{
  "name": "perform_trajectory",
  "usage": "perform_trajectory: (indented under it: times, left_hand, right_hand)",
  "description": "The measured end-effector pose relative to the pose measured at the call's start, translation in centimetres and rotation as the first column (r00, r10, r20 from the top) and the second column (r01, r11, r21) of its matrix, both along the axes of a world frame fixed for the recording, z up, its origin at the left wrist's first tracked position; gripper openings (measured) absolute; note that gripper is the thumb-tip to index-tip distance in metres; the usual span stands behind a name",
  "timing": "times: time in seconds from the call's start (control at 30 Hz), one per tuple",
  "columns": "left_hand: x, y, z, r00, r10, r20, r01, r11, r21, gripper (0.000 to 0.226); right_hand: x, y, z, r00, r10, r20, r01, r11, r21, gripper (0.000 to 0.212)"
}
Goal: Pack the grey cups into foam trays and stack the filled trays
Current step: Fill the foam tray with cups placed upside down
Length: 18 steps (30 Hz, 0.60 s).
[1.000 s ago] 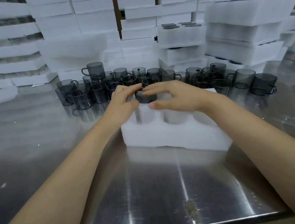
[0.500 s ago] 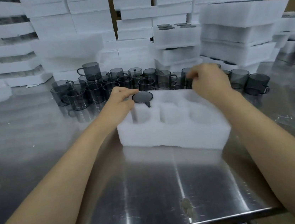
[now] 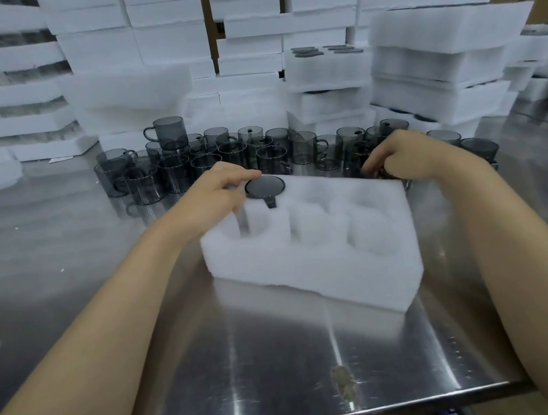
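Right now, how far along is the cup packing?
Done: filled trays stacked at the back, and one seated cup in the front tray. In hand: the left hand pinches that cup; the right hand seems to grip the next cup. Left: its other pockets and many loose cups.

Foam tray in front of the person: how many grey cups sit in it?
1. A grey cup sits in the far-left pocket of the foam tray, its edge pinched by the left hand. Other pockets look empty; the right hand partly hides the far-right corner.
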State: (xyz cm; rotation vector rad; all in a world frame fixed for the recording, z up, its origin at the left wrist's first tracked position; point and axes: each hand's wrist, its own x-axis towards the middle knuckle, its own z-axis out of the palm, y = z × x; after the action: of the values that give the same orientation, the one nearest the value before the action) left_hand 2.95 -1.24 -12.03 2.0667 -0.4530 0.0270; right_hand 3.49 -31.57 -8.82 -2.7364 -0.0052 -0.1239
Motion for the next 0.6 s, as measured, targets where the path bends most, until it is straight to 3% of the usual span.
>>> perform_trajectory:
  times: [0.1,0.3,0.47,0.6]
  left_hand:
    - [-0.2,0.4,0.2,0.999,-0.029,-0.021,0.029,0.999,0.018,0.053]
    - [-0.1,0.2,-0.2,0.998,0.001,-0.056,-0.004,0.998,-0.056,0.053]
    - [0.2,0.1,-0.4,0.993,0.049,-0.110,-0.068,0.982,-0.176,0.058]
    - [0.4,-0.6,-1.0,0.983,0.165,-0.082,-0.182,0.937,-0.298,0.059]
  right_hand:
    - [-0.4,0.1,0.3,0.999,0.020,-0.025,-0.020,1.000,-0.024,0.050]
    - [-0.7,0.7,0.4,0.997,0.060,-0.044,-0.061,0.998,-0.015,0.016]
    - [-0.4,0.9,0.3,0.987,-0.001,0.158,-0.009,0.998,0.063,0.006]
    - [-0.4,2.1,0.7,0.911,-0.073,0.407,-0.092,0.924,0.371,0.006]
